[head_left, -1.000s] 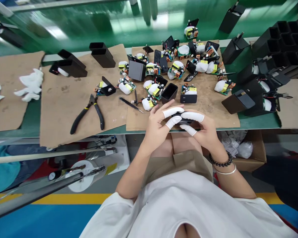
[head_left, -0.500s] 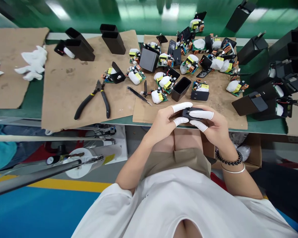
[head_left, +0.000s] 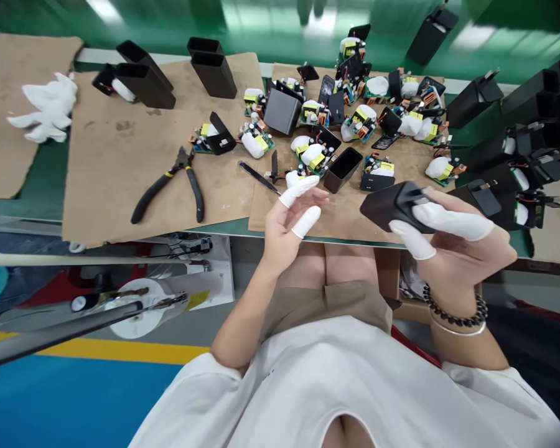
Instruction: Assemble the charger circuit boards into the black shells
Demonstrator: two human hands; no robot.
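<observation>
My right hand [head_left: 462,236], with white finger cots on thumb and fingers, grips a black power adapter [head_left: 386,208] above the front edge of the bench. Its metal prongs show near my fingertips. My left hand [head_left: 292,221] holds nothing; its fingers are apart and curved, over the cardboard's front edge. Just beyond it lie several circuit boards [head_left: 313,155] with white padding and yellow parts. A hollow black housing [head_left: 343,169] stands close to the left hand. Tweezers [head_left: 259,177] rest left of that hand.
Cutting pliers [head_left: 172,180] lie spread on the left cardboard [head_left: 107,186]. More hollow housings [head_left: 213,71] stand at the back. White gloves or cloth [head_left: 49,109] lie far left. Black adapters and housings [head_left: 536,102] crowd the right side. A metal bar [head_left: 60,333] crosses the lower left.
Both hands were together on the black adapter. The left has let go and moved left, opening; the right has carried the adapter to the right and tilted it.
</observation>
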